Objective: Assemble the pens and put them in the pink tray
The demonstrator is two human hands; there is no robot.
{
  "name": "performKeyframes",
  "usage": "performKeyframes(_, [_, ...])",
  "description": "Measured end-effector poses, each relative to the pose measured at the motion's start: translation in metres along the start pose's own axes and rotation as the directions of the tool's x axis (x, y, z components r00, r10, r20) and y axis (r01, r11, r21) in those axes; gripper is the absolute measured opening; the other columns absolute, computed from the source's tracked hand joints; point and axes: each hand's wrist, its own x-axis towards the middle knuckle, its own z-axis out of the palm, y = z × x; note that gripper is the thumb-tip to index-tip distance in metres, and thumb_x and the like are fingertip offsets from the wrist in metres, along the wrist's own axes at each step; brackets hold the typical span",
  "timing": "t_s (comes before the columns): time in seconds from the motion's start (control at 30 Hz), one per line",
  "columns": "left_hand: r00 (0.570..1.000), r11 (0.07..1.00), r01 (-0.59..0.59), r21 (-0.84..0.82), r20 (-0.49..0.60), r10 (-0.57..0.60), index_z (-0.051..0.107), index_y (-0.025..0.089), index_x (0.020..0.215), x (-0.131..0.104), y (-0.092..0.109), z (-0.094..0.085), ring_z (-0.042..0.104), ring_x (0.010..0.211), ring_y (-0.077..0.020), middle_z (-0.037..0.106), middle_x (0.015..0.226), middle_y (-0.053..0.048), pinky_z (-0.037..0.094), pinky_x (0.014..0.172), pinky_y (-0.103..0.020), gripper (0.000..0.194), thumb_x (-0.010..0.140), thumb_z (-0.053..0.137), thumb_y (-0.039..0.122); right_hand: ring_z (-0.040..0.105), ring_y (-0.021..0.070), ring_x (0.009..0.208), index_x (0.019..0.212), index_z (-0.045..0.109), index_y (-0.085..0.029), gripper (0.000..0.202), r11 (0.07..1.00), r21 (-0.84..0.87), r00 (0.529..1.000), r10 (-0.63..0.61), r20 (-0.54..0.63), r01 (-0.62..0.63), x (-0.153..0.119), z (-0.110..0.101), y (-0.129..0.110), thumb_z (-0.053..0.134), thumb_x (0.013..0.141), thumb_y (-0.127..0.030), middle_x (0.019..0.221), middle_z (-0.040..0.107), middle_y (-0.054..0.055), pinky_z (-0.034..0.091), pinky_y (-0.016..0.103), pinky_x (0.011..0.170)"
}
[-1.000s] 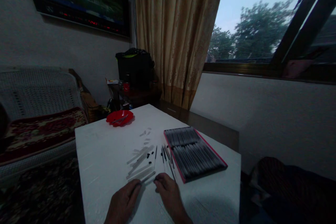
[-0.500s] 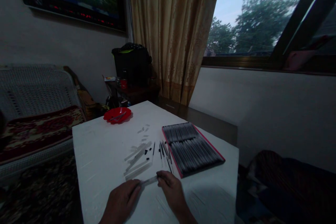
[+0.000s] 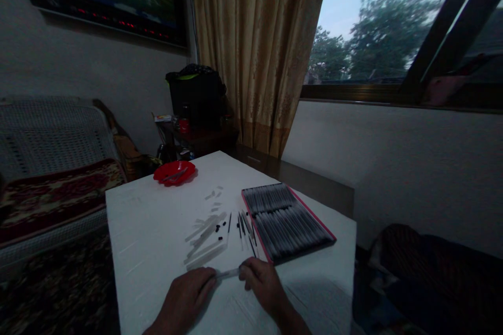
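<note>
Between my two hands is a slim translucent tube (image 3: 228, 274), held nearly level just above the white table. My left hand (image 3: 187, 293) pinches its left end, and the fingers of my right hand (image 3: 262, 281) are closed on its right end. Several loose translucent strips or tubes (image 3: 206, 255) lie beyond my left hand. Small black caps (image 3: 220, 238) are scattered beside them. Thin dark-and-white sticks (image 3: 252, 246), like pen refills, lie beyond my right hand. To their right is a flat red-edged case (image 3: 313, 213) packed with rows of slender dark-and-clear pieces.
A red scalloped dish (image 3: 160, 177) with thin pieces in it stands at the far left of the white table (image 3: 145, 230). Short translucent scraps (image 3: 217, 194) lie mid-table. Behind are a wicker seat (image 3: 55, 136), a dark side table and a curtain (image 3: 255, 52).
Both hands, with the tube between them, have shifted slightly right. The tube now sits closer to level. The things on the table have stayed put; the camera view has moved a little.
</note>
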Motion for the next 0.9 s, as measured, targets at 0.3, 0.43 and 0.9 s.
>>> performKeyframes(0.3, [0.996, 0.998, -0.059, 0.015, -0.066, 0.06, 0.065, 0.03, 0.095, 0.007, 0.005, 0.015, 0.07, 0.079, -0.0138, 0.075, 0.089, 0.004, 0.053, 0.07, -0.022, 0.02, 0.091, 0.046, 0.037, 0.058, 0.0129, 0.051, 0.064, 0.06, -0.02, 0.043, 0.957, -0.275, 0.974, -0.148, -0.175, 0.096, -0.006, 0.003, 0.011, 0.036, 0.094, -0.038, 0.052, 0.058, 0.0, 0.038, 0.021, 0.052])
performKeyframes(0.43, [0.993, 0.999, -0.049, 0.015, -0.111, 0.05, 0.066, 0.03, 0.094, 0.006, 0.005, 0.013, 0.071, 0.079, -0.0139, 0.076, 0.09, 0.005, 0.054, 0.071, -0.021, 0.019, 0.09, 0.048, 0.037, 0.064, 0.0161, 0.073, 0.095, 0.062, -0.019, 0.021, 0.962, -0.185, 0.953, -0.235, -0.192, 0.2, -0.01, 0.001, 0.013, 0.046, 0.089, -0.031, 0.081, 0.068, 0.005, 0.045, 0.022, 0.064])
performKeyframes(0.9, [0.997, 0.999, -0.023, 0.038, -0.071, 0.026, 0.066, 0.03, 0.093, 0.005, 0.006, 0.013, 0.071, 0.081, -0.0151, 0.076, 0.091, 0.003, 0.055, 0.072, -0.023, 0.023, 0.091, 0.045, 0.039, 0.063, 0.0152, 0.069, 0.094, 0.06, -0.019, 0.024, 0.959, -0.206, 0.946, -0.239, -0.221, 0.194, -0.012, 0.002, 0.017, 0.041, 0.092, -0.033, 0.077, 0.067, 0.004, 0.044, 0.021, 0.062])
